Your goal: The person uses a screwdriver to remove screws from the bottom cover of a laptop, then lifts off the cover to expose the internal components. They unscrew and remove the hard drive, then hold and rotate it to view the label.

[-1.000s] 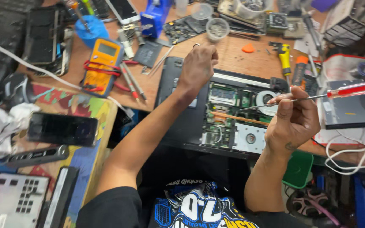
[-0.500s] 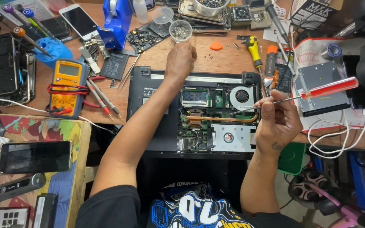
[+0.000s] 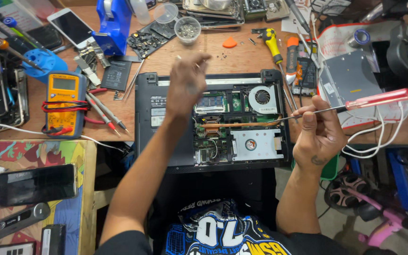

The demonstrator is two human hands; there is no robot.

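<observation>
An opened laptop [image 3: 213,125] lies bottom-up in the middle of the wooden desk [image 3: 242,52], its boards, a copper heat pipe and a round fan [image 3: 262,97] at its 2 o'clock corner all bare to view.

The left hand [image 3: 187,85] hangs blurred over the laptop's upper edge, fingers drawn together and pointing toward 12 o'clock; whether that grip pinches anything I cannot tell. Straight beyond it at 12 o'clock stands a small clear cup [image 3: 187,29] of screws, with a second, empty cup [image 3: 165,12] just beside it at 11 o'clock. A few loose screws lie on the desk between the cup and the hand.

The right hand [image 3: 318,134] sits at 3 o'clock from the laptop, off its right edge, its grip closed round the shaft of a screwdriver [image 3: 350,106] with a red handle. The handle points out toward 2 o'clock over a grey metal plate [image 3: 350,80]; the thin tip reaches in toward 9 o'clock, ending near the heat pipe just below the fan.

At 9 o'clock from the laptop lies a yellow multimeter [image 3: 63,104] with its red and black probes beside it. A blue tape dispenser [image 3: 114,23] stands at 11 o'clock, a white phone [image 3: 72,26] left of it. A yellow-handled screwdriver [image 3: 272,42] and an orange pick [image 3: 229,43] lie at 1 o'clock.
</observation>
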